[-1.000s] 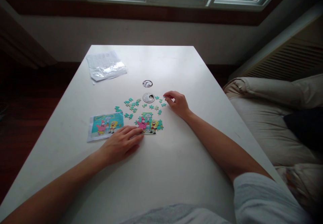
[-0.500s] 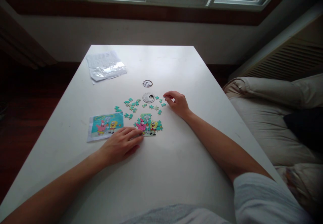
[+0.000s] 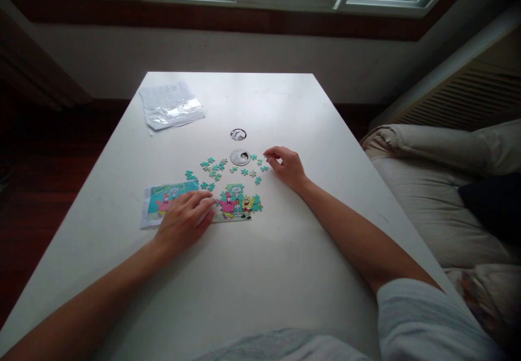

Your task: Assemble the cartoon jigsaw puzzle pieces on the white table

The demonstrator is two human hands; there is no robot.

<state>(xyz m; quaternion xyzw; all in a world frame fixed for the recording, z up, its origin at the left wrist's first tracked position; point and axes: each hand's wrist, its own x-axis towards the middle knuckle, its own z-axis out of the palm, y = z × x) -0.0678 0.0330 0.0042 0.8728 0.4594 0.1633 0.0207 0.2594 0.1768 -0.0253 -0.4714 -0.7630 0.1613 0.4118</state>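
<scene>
Hovering or resting over the card with a picture point(image 3: 164, 202), I can't tell which, the left hand point(image 3: 183, 217) has its fingers a bit apart. Its tips are by the joined puzzle point(image 3: 237, 203), just to the right on the white table point(image 3: 268, 279). Farther and to the right, the right hand point(image 3: 288, 164) has its fingertips close together; I can't tell if they hold anything. Loose green bits point(image 3: 245, 172) lie left of it. Far left is a shiny clear bag point(image 3: 175, 114).
</scene>
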